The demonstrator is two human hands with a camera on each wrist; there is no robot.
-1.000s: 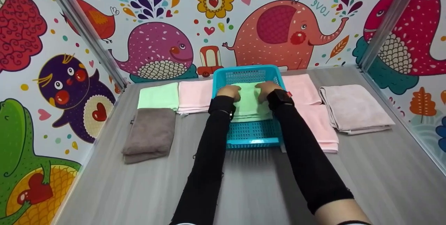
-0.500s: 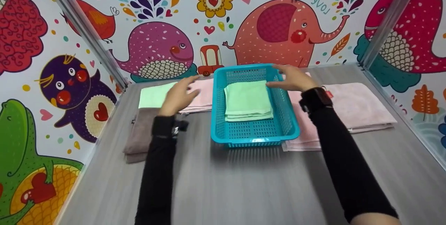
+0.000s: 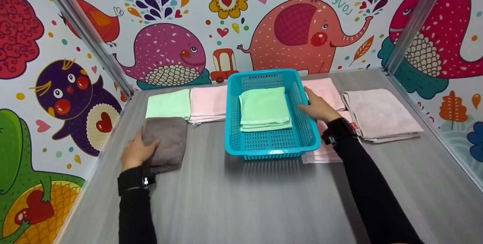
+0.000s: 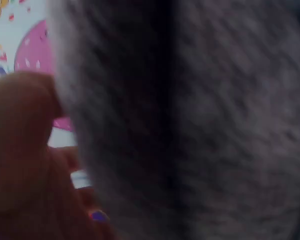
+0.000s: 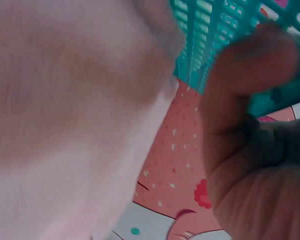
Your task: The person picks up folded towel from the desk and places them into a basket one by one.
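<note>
Head view: the left hand (image 3: 136,152) gripped the near left edge of the folded grey towel (image 3: 166,142) on the table (image 3: 264,202). The right hand (image 3: 319,108) lay, fingers fairly straight, against the right wall of the teal basket (image 3: 241,149), which held a green towel (image 3: 264,108).

Left wrist view: grey towel (image 4: 190,120) filled the blurred frame, fingers (image 4: 20,150) alongside.

Right wrist view: fingers (image 5: 250,125) touched the basket (image 5: 215,30), a pink towel (image 5: 65,125) beside them.
</note>
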